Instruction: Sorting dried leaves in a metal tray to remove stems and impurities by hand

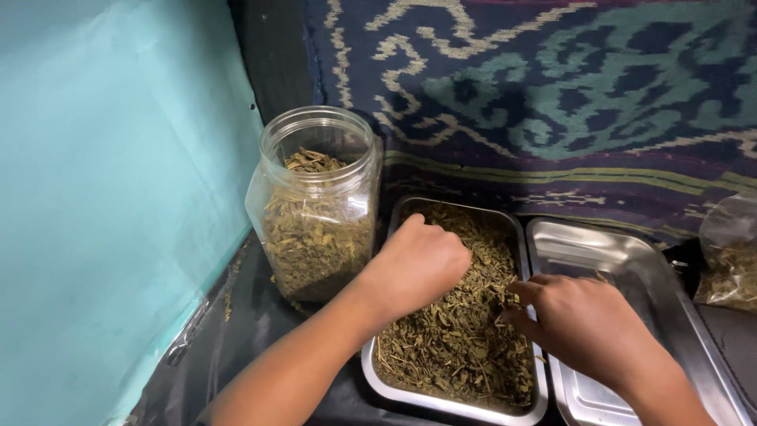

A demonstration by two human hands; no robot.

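Note:
A steel tray (pixel 442 401) in front of me holds a heap of dried green-brown leaves (pixel 457 339). My left hand (pixel 414 264) is closed into the leaves at the tray's upper left, gripping a pinch of them. At the tray's right edge, my right hand (pixel 583 323) rests with its fingers curled into the leaves. A clear plastic jar (pixel 315 205), lidless and mostly full of the same dried leaves, stands upright just left of the tray.
A second steel tray (pixel 623 260), bare inside, lies right of the first. A clear bag of dried leaves (pixel 729 252) sits at the far right. A teal wall (pixel 110 197) borders the left; patterned woven cloth (pixel 552 87) hangs behind. Black plastic covers the surface.

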